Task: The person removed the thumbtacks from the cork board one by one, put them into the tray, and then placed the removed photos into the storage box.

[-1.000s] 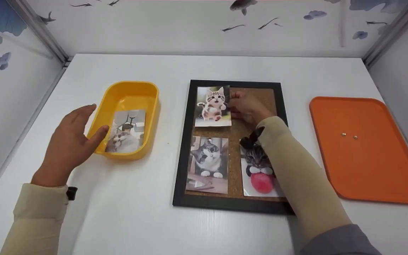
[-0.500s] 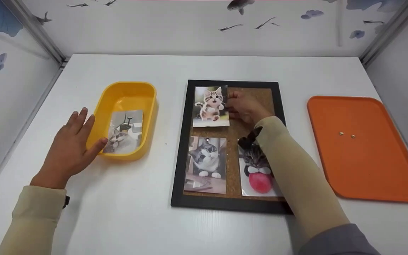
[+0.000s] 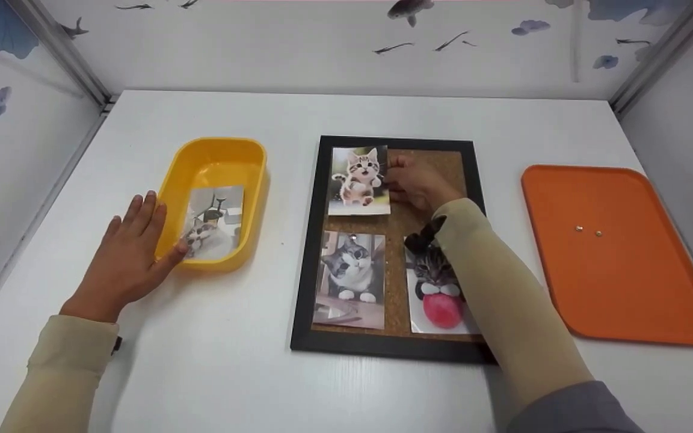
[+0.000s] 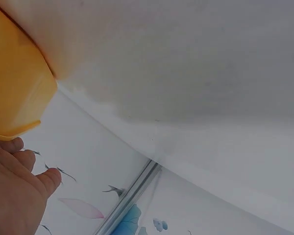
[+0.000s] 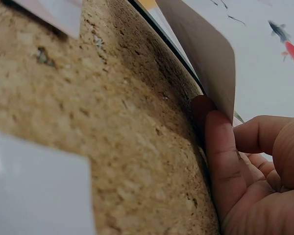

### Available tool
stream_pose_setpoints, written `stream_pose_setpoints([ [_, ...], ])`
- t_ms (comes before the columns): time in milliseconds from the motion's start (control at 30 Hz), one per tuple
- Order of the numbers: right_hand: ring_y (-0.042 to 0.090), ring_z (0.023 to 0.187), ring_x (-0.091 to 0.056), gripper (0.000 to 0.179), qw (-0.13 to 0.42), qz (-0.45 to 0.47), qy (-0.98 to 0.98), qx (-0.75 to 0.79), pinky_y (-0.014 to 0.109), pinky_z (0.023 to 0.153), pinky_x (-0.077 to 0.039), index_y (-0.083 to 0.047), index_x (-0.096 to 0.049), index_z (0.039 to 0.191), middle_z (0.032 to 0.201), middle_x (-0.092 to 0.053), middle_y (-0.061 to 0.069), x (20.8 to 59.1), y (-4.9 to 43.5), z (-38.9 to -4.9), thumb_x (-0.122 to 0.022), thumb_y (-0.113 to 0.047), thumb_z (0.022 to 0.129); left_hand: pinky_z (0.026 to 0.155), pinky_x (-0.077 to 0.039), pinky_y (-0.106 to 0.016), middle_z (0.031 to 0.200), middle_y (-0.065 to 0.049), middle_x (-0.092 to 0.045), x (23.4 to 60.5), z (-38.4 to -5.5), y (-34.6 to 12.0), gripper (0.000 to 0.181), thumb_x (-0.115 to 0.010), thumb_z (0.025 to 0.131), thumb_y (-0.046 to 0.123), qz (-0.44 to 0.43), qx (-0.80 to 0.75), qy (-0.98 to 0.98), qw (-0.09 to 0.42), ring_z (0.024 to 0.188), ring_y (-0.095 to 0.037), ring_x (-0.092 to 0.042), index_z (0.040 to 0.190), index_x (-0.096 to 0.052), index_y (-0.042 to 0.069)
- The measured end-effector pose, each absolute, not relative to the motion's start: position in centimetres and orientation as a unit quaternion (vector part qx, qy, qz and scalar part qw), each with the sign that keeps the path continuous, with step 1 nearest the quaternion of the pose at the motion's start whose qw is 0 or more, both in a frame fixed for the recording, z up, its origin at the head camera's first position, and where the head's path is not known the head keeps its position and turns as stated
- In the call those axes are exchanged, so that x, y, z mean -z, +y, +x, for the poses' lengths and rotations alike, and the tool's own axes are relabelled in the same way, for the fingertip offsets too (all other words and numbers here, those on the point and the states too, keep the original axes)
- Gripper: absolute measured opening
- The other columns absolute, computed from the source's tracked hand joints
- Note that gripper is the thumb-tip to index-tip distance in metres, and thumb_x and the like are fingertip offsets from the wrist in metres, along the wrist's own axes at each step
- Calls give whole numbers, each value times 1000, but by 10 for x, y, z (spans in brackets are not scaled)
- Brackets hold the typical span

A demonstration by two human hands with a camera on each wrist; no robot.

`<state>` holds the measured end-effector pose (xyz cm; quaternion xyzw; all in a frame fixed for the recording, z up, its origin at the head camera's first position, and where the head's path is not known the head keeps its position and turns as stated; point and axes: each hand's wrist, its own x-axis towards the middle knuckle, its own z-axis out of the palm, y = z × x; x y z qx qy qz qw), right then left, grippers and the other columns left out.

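My right hand (image 3: 421, 181) pinches the right edge of a leaping-kitten photo (image 3: 358, 180) at the upper left of a black-framed cork board (image 3: 305, 300). In the right wrist view the photo (image 5: 206, 49) tilts up off the cork, held between thumb and fingers. My left hand (image 3: 127, 252) spreads its fingers at the left rim of a yellow bin (image 3: 255, 222), the thumb by its near corner. Inside the bin lies another cat photo (image 3: 217, 222). A grey-and-white cat photo (image 3: 352, 279), with a pin at its top, and a pink-ball cat photo (image 3: 443, 310) lie lower on the board.
An orange tray (image 3: 629, 288) lies on the right of the white table (image 3: 220, 367), bearing two small push pins (image 3: 579, 228). My right forearm (image 3: 509, 288) crosses the board's lower right. Patterned panels (image 3: 298, 48) enclose the table at the back and sides.
My left hand has turned flatter and spread its fingers, shifting slightly at the bin's rim. The right hand keeps its pinch on the kitten photo, almost unmoved.
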<state>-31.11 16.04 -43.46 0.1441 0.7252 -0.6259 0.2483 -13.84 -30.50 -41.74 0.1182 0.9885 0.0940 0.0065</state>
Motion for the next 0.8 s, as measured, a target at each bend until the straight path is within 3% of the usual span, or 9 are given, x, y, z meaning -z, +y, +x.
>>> stream_pose_setpoints([
  [367,21,102,-62,17,246,135,725,629,32,82,-54,-10,-59,118,118,-61,9,436,161,-310,-54,-9,102,118,5,-53,164,-20,-4,415,-141,-303,86,-37,101,57,117,-74,990,16,151,-33,6,155,-11,-4],
  [800,21,103,-63,20,244,143,718,636,33,85,-53,-10,-59,120,118,-61,9,436,160,-311,-54,-6,101,118,5,-54,165,-17,-5,410,-149,-297,89,-39,99,60,115,-76,990,19,151,-30,8,156,-11,-2],
])
